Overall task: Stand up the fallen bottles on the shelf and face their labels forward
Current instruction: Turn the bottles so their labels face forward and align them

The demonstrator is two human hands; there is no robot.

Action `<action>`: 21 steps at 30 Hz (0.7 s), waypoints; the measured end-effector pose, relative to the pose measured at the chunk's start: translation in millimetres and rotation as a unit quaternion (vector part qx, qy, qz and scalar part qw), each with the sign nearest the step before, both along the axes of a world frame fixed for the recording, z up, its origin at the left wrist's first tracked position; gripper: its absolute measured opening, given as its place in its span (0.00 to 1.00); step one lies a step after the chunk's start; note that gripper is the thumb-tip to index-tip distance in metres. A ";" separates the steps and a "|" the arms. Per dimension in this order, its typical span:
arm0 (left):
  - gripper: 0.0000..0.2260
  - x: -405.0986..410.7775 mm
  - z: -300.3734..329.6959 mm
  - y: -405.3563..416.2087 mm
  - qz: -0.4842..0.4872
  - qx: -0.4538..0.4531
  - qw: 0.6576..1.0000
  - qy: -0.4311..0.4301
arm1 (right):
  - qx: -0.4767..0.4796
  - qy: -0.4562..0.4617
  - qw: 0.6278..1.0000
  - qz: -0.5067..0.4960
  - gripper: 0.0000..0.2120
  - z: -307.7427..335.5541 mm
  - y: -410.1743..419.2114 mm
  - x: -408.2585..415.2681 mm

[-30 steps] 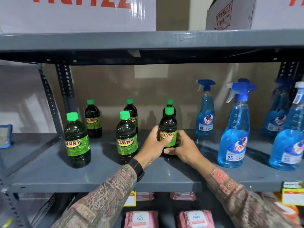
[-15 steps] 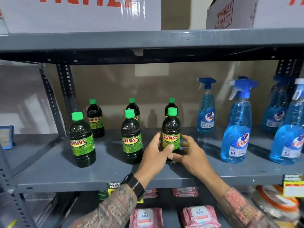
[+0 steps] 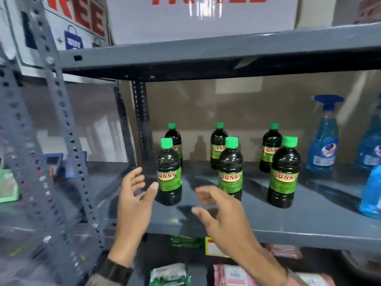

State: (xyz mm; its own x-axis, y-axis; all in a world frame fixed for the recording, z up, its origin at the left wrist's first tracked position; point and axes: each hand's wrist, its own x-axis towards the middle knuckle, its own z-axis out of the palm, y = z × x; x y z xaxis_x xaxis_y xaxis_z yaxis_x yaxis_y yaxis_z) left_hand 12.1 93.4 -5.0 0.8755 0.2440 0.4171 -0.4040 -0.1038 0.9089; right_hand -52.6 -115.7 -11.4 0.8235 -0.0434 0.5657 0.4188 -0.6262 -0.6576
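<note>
Several dark bottles with green caps and green SUNNY labels stand upright on the grey shelf. The front row holds a left bottle, a middle bottle and a right bottle, all with labels facing me. Three more stand behind, the left one, the middle one and the right one. My left hand hovers open just left of the front left bottle, thumb close to its label. My right hand is open in front of the middle bottle, holding nothing.
Blue spray bottles stand at the right end of the shelf. A perforated grey upright rises at the left. White boxes sit on the shelf above. Packets lie on the shelf below.
Both hands have let go of the front right bottle and moved left, now open near the front left bottle. The view has swung left.
</note>
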 end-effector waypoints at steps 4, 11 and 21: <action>0.31 33.4 4.1 15.6 -0.156 0.060 0.984 0.065 | 0.036 0.080 0.996 -0.008 0.35 13.5 43.4 53.7; 0.21 56.0 -3.2 19.1 -0.247 0.071 0.963 0.075 | 0.061 0.076 0.993 -0.060 0.24 1.6 63.9 84.5; 0.21 62.8 5.0 33.2 -0.263 -0.061 0.954 0.127 | 0.324 0.121 0.938 0.039 0.14 9.9 94.2 86.3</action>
State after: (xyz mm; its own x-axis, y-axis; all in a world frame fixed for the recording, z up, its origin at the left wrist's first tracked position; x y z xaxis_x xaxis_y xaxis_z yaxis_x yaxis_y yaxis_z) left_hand 74.9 126.6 0.0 0.9594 -0.2238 0.1715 -0.1360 0.1656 0.9768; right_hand 33.7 -21.4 -1.5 0.9389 -0.2484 0.2381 0.2365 -0.0367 -0.9709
